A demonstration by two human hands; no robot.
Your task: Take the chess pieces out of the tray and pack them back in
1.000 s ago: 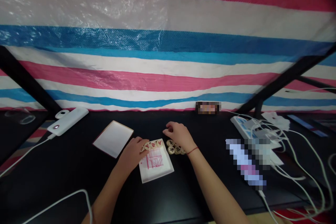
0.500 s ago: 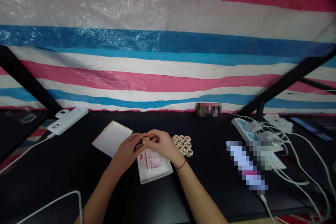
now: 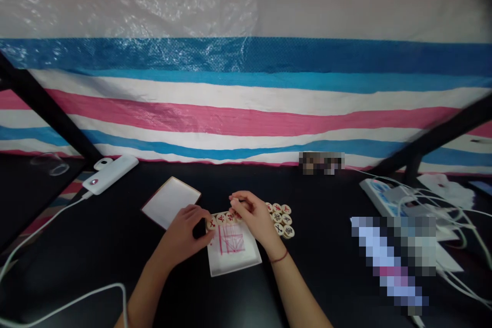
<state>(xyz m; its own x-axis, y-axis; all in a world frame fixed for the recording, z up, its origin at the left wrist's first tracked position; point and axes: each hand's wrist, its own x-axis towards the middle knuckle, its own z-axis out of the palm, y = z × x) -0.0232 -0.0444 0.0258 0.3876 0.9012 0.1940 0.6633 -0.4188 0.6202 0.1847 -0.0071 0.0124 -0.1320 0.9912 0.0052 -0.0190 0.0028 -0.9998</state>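
Observation:
A shallow white box (image 3: 235,265) with red lines on its floor lies in front of me. Along its far edge runs a row of round Chinese chess pieces (image 3: 221,219), some marked in red. At the box's left corner is my left hand (image 3: 186,233), thumb and fingers apart around the leftmost piece. My right hand (image 3: 253,215) hovers over the right part of the row with thumb and fingers drawn together; whatever they pinch is hidden. Just right of that hand sit several stacked chess pieces (image 3: 285,219), partly covered by it.
The box lid (image 3: 171,201) lies inside up at the left. A white power bank (image 3: 115,174) with a cable stands behind it. On the right are a blurred phone (image 3: 388,261), a power strip (image 3: 378,197) and tangled white cables. A striped sheet (image 3: 246,87) hangs behind the black table.
My hands were together over the box's far left corner; now they are apart, the right one shifted right. A row of chess pieces shows in the box. The whole view has shifted slightly.

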